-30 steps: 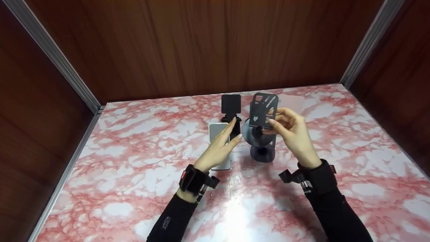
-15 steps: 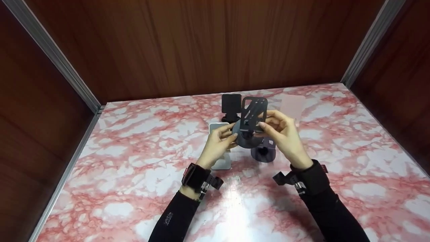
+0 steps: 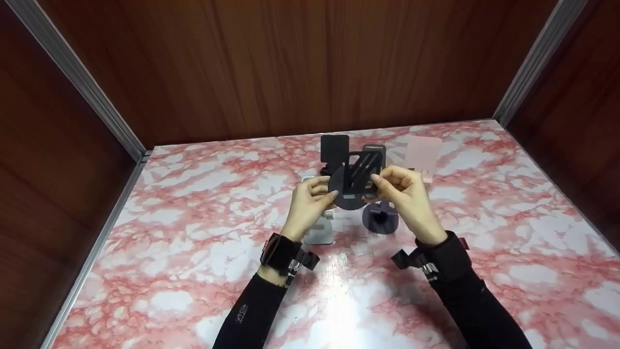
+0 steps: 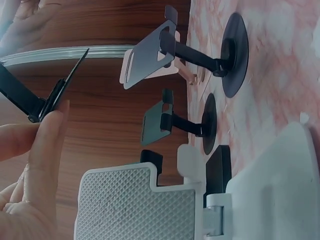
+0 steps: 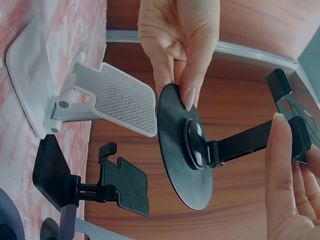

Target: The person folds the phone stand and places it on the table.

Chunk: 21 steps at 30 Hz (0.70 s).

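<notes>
A black phone stand is held up in the air between both hands, above the tabletop. Its round base is pinched at the rim by my left hand, thumb on one face. With thumb and fingers, my right hand grips the slotted plate at its lower lip; in the right wrist view a straight arm joins plate and base. Just beyond the left hand stands a white phone stand with a textured plate, partly covered in the head view. A purple-grey phone stand sits below the held one.
Behind the hands are a black phone stand, a dark stand partly hidden, and a pink stand. All rest on a red-and-white marbled table. Brown wood-look panels enclose the back and sides.
My left hand, straight-fingered a second ago, has curled and taken the round base. The right hand has moved left with the stand, and the slotted plate has tilted.
</notes>
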Each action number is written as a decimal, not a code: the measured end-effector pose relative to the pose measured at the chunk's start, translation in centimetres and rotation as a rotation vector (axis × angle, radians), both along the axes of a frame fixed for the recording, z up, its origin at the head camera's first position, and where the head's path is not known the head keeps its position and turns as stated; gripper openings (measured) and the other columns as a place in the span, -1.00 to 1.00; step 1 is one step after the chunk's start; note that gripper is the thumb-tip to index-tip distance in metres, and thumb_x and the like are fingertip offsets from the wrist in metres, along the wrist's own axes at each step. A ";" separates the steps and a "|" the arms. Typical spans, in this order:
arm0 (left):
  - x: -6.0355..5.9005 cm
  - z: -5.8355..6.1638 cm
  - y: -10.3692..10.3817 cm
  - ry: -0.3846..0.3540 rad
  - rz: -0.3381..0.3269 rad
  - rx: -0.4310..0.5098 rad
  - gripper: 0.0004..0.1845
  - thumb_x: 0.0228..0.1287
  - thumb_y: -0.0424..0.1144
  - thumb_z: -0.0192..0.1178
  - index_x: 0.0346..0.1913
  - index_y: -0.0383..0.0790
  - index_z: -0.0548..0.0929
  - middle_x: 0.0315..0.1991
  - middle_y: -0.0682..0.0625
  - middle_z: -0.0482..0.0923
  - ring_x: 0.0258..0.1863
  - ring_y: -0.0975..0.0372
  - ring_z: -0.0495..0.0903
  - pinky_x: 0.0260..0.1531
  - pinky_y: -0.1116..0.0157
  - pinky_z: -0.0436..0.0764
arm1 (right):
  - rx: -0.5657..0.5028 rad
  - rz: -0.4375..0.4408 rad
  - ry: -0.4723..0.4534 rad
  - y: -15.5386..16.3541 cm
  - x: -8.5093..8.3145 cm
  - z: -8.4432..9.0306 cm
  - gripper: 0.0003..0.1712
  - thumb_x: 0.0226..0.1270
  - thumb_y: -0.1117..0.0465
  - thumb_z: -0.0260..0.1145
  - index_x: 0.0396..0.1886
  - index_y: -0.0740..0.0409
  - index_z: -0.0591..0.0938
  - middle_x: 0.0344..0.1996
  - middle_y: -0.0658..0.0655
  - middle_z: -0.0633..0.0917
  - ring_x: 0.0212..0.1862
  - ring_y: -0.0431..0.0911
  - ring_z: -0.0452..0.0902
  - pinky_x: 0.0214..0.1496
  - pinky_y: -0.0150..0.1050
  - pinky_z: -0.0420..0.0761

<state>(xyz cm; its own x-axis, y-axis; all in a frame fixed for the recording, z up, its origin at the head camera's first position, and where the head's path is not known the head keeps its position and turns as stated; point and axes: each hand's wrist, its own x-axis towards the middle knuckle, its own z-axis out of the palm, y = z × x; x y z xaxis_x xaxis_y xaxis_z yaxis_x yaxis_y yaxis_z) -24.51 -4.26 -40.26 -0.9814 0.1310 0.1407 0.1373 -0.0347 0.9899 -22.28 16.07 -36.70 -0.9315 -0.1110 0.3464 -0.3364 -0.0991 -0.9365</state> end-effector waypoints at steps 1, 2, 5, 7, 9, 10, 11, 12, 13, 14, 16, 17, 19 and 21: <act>0.0 0.0 0.0 0.006 0.001 -0.003 -0.63 0.25 -0.55 0.22 0.12 -0.52 0.54 -0.17 -0.37 0.70 -0.33 0.24 0.74 -0.14 0.09 0.74 | 0.012 -0.008 0.004 0.0 0.0 0.0 -0.85 0.39 0.43 0.23 -0.41 0.44 0.57 -0.51 0.08 0.74 -0.49 -0.16 0.68 -0.35 -0.19 0.76; -0.1 0.1 0.0 0.011 0.001 -0.004 -0.65 0.24 -0.55 0.22 0.10 -0.52 0.55 -0.18 -0.37 0.70 -0.34 0.24 0.74 -0.14 0.08 0.74 | 0.018 -0.010 0.006 0.0 0.0 0.0 -0.83 0.39 0.42 0.22 -0.41 0.46 0.56 -0.51 0.08 0.74 -0.48 -0.16 0.68 -0.35 -0.19 0.76; -0.2 0.0 -0.1 0.034 0.003 -0.021 -0.68 0.23 -0.56 0.23 0.06 -0.52 0.56 -0.22 -0.35 0.71 -0.35 0.24 0.74 -0.17 0.10 0.75 | 0.025 0.002 -0.001 0.0 0.1 -0.1 -0.80 0.40 0.42 0.21 -0.43 0.49 0.53 -0.51 0.09 0.74 -0.47 -0.14 0.69 -0.33 -0.15 0.76; -0.2 -0.1 -0.2 0.054 0.006 -0.036 -0.71 0.22 -0.56 0.23 0.02 -0.51 0.57 -0.24 -0.35 0.71 -0.36 0.23 0.74 -0.19 0.13 0.76 | 0.021 0.024 -0.005 0.0 0.1 -0.1 -0.78 0.41 0.42 0.20 -0.43 0.52 0.51 -0.49 0.10 0.74 -0.46 -0.12 0.70 -0.32 -0.13 0.76; -0.2 -0.2 -0.3 0.085 0.013 -0.066 -0.73 0.21 -0.57 0.24 -0.02 -0.51 0.57 -0.25 -0.34 0.72 -0.36 0.24 0.74 -0.21 0.21 0.76 | 0.017 0.050 -0.006 0.0 0.1 -0.2 -0.77 0.42 0.43 0.18 -0.43 0.54 0.49 -0.48 0.10 0.74 -0.46 -0.11 0.71 -0.32 -0.13 0.76; -0.2 -0.2 -0.3 0.103 0.016 -0.079 -0.74 0.21 -0.56 0.24 -0.04 -0.50 0.57 -0.26 -0.34 0.72 -0.36 0.23 0.73 -0.22 0.24 0.76 | 0.019 0.059 -0.004 0.0 0.1 -0.3 -0.77 0.42 0.44 0.18 -0.44 0.54 0.48 -0.48 0.10 0.75 -0.46 -0.12 0.71 -0.33 -0.14 0.76; -0.2 -0.2 -0.4 0.122 0.020 -0.092 -0.76 0.20 -0.56 0.24 -0.06 -0.50 0.57 -0.26 -0.34 0.72 -0.35 0.23 0.73 -0.23 0.28 0.76 | 0.020 0.069 -0.002 0.0 0.1 -0.3 -0.78 0.42 0.45 0.17 -0.44 0.53 0.48 -0.48 0.10 0.75 -0.45 -0.12 0.72 -0.34 -0.14 0.76; -0.2 -0.3 -0.4 0.141 0.024 -0.104 -0.77 0.20 -0.57 0.25 -0.08 -0.51 0.57 -0.27 -0.34 0.72 -0.34 0.22 0.73 -0.23 0.31 0.75 | 0.022 0.076 0.001 0.0 0.1 -0.3 -0.78 0.42 0.45 0.17 -0.44 0.53 0.48 -0.48 0.10 0.75 -0.45 -0.12 0.72 -0.34 -0.15 0.76; -0.2 -0.3 -0.5 0.159 0.030 -0.117 -0.78 0.19 -0.56 0.25 -0.09 -0.50 0.57 -0.27 -0.34 0.72 -0.34 0.21 0.73 -0.23 0.34 0.74 | 0.025 0.083 0.005 0.0 0.1 -0.3 -0.78 0.42 0.45 0.17 -0.45 0.52 0.48 -0.48 0.10 0.75 -0.44 -0.12 0.72 -0.34 -0.16 0.76; -0.2 -0.2 -0.5 0.174 0.037 -0.129 -0.79 0.19 -0.56 0.25 -0.10 -0.50 0.57 -0.27 -0.34 0.72 -0.32 0.20 0.73 -0.21 0.35 0.73 | 0.030 0.087 0.009 0.0 0.1 -0.3 -0.78 0.41 0.45 0.17 -0.45 0.51 0.48 -0.49 0.09 0.74 -0.44 -0.13 0.72 -0.34 -0.16 0.76; -0.2 -0.1 -0.6 0.197 0.046 -0.141 -0.80 0.19 -0.56 0.25 -0.11 -0.50 0.57 -0.27 -0.34 0.72 -0.30 0.15 0.74 -0.20 0.36 0.73 | 0.038 0.094 0.014 0.0 0.1 -0.3 -0.77 0.42 0.44 0.18 -0.46 0.50 0.47 -0.51 0.07 0.72 -0.44 -0.14 0.71 -0.34 -0.17 0.76; -0.1 -0.1 -0.6 0.206 0.054 -0.149 -0.80 0.19 -0.56 0.26 -0.12 -0.49 0.58 -0.27 -0.33 0.72 -0.28 0.12 0.74 -0.19 0.36 0.73 | 0.041 0.097 0.015 0.0 0.1 -0.3 -0.76 0.42 0.43 0.18 -0.47 0.49 0.47 -0.53 0.06 0.71 -0.44 -0.14 0.70 -0.33 -0.16 0.76; -0.1 0.2 -0.7 0.226 0.073 -0.164 -0.80 0.19 -0.56 0.26 -0.11 -0.48 0.58 -0.25 -0.33 0.72 -0.24 0.06 0.74 -0.17 0.35 0.72 | 0.045 0.104 0.012 0.0 0.1 -0.3 -0.75 0.42 0.42 0.19 -0.48 0.48 0.46 -0.55 0.05 0.69 -0.45 -0.16 0.69 -0.32 -0.15 0.76; -0.1 0.3 -0.8 0.245 0.093 -0.178 -0.79 0.19 -0.56 0.26 -0.11 -0.48 0.58 -0.23 -0.32 0.72 -0.21 0.01 0.73 -0.15 0.34 0.72 | 0.040 0.114 0.000 0.0 0.1 -0.3 -0.75 0.43 0.41 0.19 -0.49 0.46 0.46 -0.57 0.04 0.65 -0.47 -0.18 0.65 -0.31 -0.13 0.77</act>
